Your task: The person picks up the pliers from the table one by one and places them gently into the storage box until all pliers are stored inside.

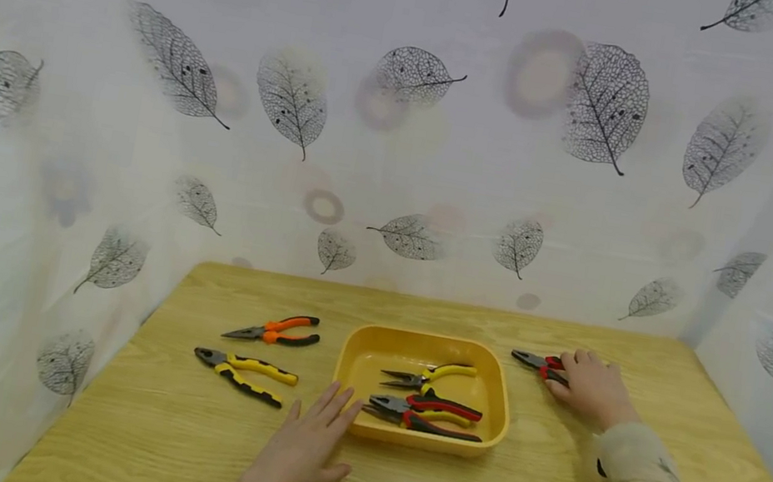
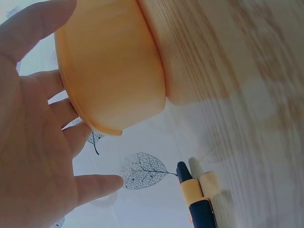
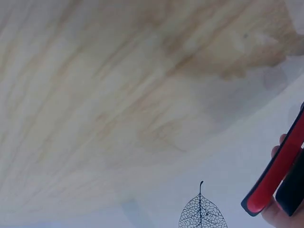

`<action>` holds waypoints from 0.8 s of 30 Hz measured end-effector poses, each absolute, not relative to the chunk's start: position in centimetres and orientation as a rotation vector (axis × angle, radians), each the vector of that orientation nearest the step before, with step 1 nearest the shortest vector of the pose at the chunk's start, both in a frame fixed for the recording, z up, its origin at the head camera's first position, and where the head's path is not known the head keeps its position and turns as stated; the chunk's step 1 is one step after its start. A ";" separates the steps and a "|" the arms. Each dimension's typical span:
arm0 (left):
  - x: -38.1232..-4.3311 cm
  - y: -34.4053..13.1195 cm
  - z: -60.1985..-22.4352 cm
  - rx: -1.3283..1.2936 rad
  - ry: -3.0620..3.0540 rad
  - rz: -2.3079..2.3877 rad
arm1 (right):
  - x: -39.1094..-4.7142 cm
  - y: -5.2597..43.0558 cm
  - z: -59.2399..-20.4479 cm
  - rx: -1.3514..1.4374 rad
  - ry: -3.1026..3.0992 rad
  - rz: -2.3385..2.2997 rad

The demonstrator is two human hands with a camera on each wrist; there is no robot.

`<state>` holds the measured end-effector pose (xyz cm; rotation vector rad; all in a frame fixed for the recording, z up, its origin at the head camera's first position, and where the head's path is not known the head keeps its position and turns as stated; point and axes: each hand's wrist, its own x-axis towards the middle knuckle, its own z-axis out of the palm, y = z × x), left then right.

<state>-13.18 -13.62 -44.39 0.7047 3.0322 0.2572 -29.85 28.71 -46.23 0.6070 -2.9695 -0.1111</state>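
Observation:
At the right of the head view, my right hand grips red-and-black pliers by the handles, their jaws pointing left. Those red-and-black handles also show at the right wrist view's edge, with fingers behind them. My left hand is spread, with straight fingers at the front left rim of a yellow plastic tray. Seen from the left wrist, the fingertips meet the tray's rim. Inside the tray lie yellow-handled long-nose pliers and red-and-black pliers overlapping another yellow-handled pair.
Left of the tray, orange-and-black long-nose pliers lie on the wooden table. Yellow-and-black pliers lie nearer, close to my left hand. A white leaf-print sheet rises behind the table and along both sides.

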 end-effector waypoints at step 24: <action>-13.2 -13.8 -44.4 0.705 3.021 0.289 | -27.9 26.9 -44.2 0.701 -2.567 -0.130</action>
